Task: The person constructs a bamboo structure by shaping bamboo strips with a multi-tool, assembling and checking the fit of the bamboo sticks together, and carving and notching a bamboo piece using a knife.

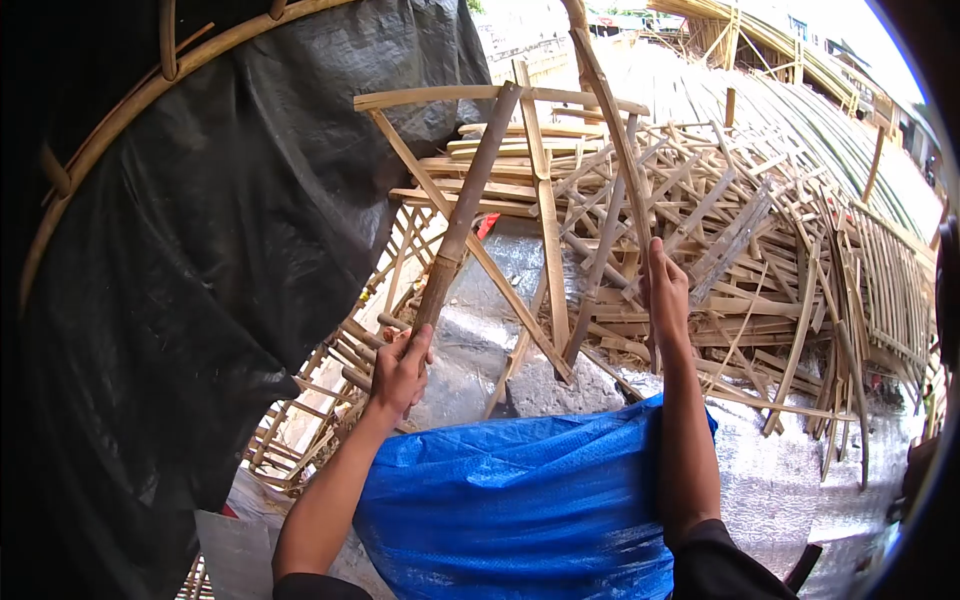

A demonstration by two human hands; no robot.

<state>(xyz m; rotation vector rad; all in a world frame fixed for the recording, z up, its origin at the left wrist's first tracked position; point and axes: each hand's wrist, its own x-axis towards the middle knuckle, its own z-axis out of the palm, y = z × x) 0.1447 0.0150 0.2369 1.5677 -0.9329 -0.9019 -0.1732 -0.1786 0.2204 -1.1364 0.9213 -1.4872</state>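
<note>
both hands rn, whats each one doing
Left hand: closed around a dark bamboo pole.
Right hand: on the upright pole at the right; how far its fingers close cannot be told.

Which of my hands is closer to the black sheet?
Left. Your left hand grips a pole to the right of the black sheet; your right hand is farther right, before the bamboo pile.

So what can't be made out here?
All head view:
- Finger closure of right hand round long brown bamboo pole: hidden by the hand's back.
- That pole's top: cut off by top edge.
- Beneath crinkled blue plastic tarp: covered by it.
- Behind black plastic sheet: same.
- Far background: too small, overexposed.
</note>
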